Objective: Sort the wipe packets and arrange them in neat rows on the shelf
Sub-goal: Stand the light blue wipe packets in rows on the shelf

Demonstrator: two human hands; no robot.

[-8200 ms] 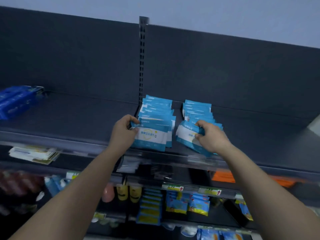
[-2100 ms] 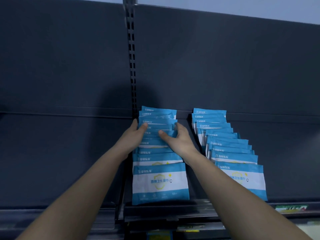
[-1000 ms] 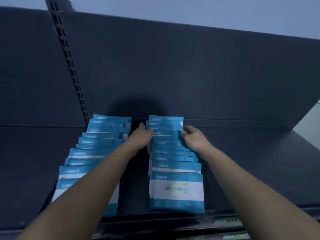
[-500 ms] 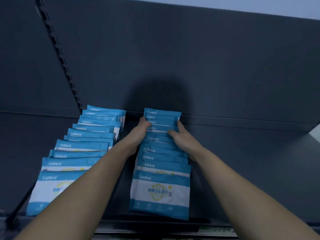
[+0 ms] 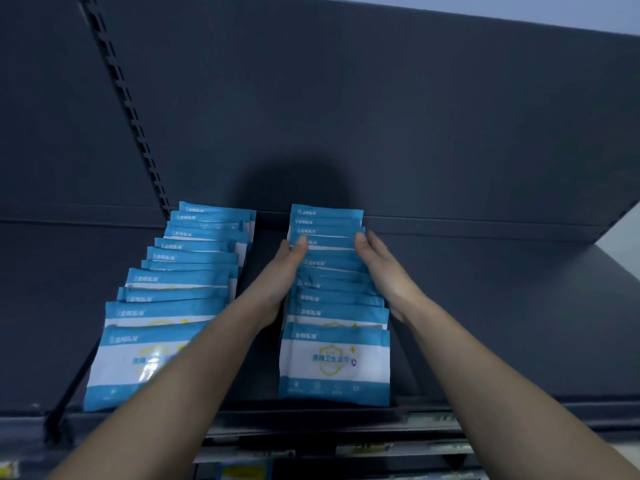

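Observation:
Two rows of blue-and-white wipe packets lie overlapping on a dark shelf (image 5: 502, 323), running from the front edge to the back panel. The left row (image 5: 180, 282) fans slightly to the left, and my left forearm covers part of its front packets. The right row (image 5: 334, 358) runs straight. My left hand (image 5: 284, 271) lies flat against the left side of the right row, fingers stretched forward. My right hand (image 5: 384, 271) presses flat against that row's right side. Neither hand grips a packet.
A slotted metal upright (image 5: 128, 109) runs diagonally up the dark back panel behind the left row. Bare shelf surface stretches to the right of the right row and to the left of the left row. A price-label rail (image 5: 363, 448) runs below the shelf's front edge.
Both hands moved from the left row to the right row. In the last half second they opened out from its top packets to lie flat along its two sides.

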